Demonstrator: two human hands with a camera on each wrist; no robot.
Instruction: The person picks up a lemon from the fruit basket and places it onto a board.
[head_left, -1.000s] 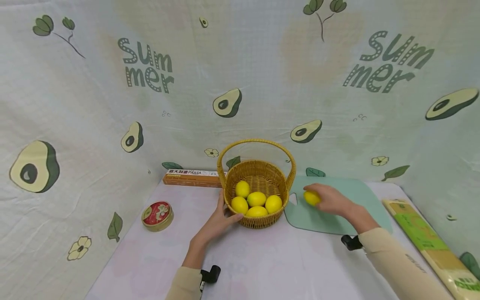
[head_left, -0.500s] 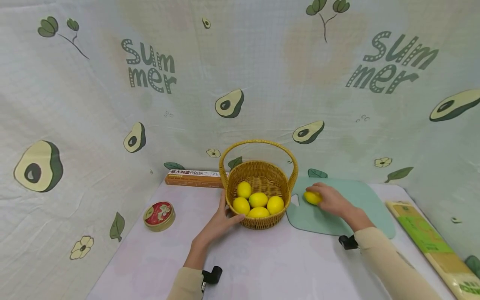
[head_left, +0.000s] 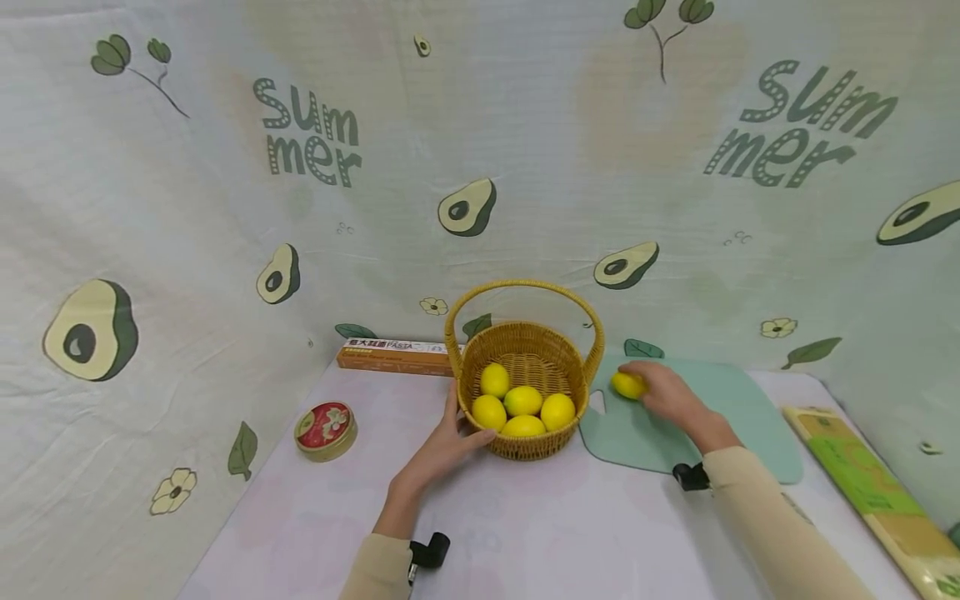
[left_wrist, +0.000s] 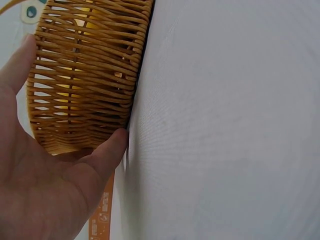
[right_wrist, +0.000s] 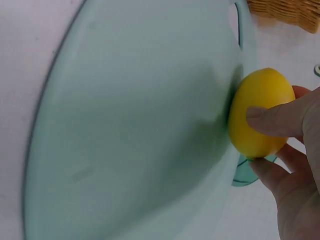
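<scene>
My right hand [head_left: 670, 395] pinches a lemon [head_left: 628, 385] between thumb and fingertips, low over the far left part of the pale green cutting board [head_left: 697, 433]. In the right wrist view, the lemon [right_wrist: 262, 112] is close to the board's surface, with the thumb across its side. My left hand [head_left: 442, 446] is spread against the near left side of the wicker basket [head_left: 517, 448], the thumb along its front and another finger up its side. Several lemons [head_left: 524, 402] lie inside the basket, below its tall arched handle [head_left: 525, 283].
A round red-and-gold tin [head_left: 326, 431] stands on the table left of the basket. Behind it lies an orange pasta box [head_left: 393, 358]. At the right edge is a long green-and-tan packet [head_left: 862, 483]. A printed cloth [head_left: 540, 167] hangs behind everything.
The right hand has shifted slightly towards the back with the lemon, relative to the board. The left hand stays at the basket. The whole head view has slid a little to the right.
</scene>
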